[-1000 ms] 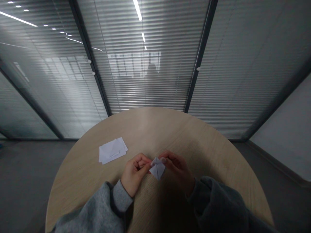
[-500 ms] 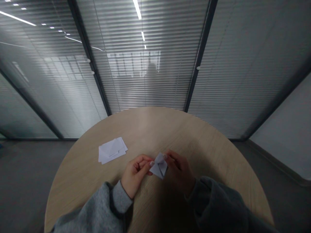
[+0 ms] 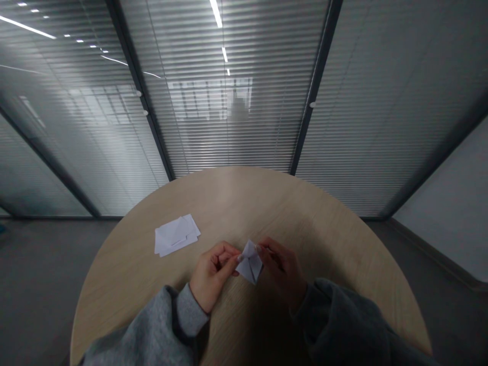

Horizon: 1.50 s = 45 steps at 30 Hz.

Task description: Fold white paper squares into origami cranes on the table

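Note:
A small folded piece of white paper (image 3: 250, 263) is held just above the round wooden table (image 3: 324, 229), between both hands. My left hand (image 3: 213, 274) pinches its left corner with thumb and forefinger, the other fingers curled. My right hand (image 3: 280, 269) grips its right side with closed fingers. The paper shows a centre crease and a pointed lower tip. Grey sleeves cover both wrists.
A small stack of white paper sheets (image 3: 176, 235) lies on the table to the left of my hands. Glass walls with horizontal blinds (image 3: 244, 101) and dark frames stand behind the table. Grey floor surrounds it.
The folded paper has been turned and lifted slightly between my fingers. Both hands stay in nearly the same place, and the stack has not moved.

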Each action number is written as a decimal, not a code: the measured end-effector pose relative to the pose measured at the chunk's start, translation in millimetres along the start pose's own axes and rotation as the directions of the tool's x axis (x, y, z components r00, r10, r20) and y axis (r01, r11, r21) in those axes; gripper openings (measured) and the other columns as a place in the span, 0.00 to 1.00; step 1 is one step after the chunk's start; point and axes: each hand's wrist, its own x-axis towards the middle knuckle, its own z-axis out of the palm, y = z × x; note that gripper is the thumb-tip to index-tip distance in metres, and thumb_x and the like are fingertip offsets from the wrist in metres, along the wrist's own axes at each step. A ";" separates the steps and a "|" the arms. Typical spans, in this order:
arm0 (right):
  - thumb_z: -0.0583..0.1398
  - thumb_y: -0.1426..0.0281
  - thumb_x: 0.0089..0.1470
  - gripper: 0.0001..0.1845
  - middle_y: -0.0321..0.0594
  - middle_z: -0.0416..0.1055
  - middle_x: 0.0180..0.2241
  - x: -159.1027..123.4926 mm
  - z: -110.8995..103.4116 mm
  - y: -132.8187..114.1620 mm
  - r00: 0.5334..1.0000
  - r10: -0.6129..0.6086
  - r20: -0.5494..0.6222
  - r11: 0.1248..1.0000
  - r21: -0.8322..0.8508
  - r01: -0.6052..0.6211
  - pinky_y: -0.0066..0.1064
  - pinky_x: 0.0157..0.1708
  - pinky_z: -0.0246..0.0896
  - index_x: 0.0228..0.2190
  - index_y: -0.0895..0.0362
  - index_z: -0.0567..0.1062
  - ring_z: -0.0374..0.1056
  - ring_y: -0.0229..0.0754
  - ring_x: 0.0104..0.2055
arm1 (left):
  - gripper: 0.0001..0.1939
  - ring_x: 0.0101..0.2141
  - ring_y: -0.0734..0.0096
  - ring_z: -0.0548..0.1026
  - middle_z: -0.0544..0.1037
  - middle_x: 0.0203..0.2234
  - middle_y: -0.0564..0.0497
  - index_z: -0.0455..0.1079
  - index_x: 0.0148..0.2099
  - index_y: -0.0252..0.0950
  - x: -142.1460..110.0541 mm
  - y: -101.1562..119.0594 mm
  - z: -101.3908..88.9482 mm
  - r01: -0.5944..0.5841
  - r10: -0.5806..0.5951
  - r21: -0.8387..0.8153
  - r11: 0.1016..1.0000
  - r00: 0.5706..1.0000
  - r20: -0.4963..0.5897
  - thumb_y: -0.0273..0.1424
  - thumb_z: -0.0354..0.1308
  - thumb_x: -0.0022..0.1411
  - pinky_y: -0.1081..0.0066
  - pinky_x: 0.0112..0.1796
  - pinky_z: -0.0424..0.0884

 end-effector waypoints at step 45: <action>0.63 0.58 0.47 0.15 0.33 0.66 0.19 -0.5 6.9 1.9 0.964 0.250 0.096 0.906 0.327 -0.268 0.27 0.22 0.61 0.22 0.57 0.69 0.64 0.36 0.22 | 0.14 0.20 0.75 0.65 0.68 0.18 0.55 0.66 0.32 0.33 -1.0 -16.4 1.6 0.045 -0.057 0.146 0.988 0.995 0.085 0.41 0.57 0.56 0.75 0.23 0.58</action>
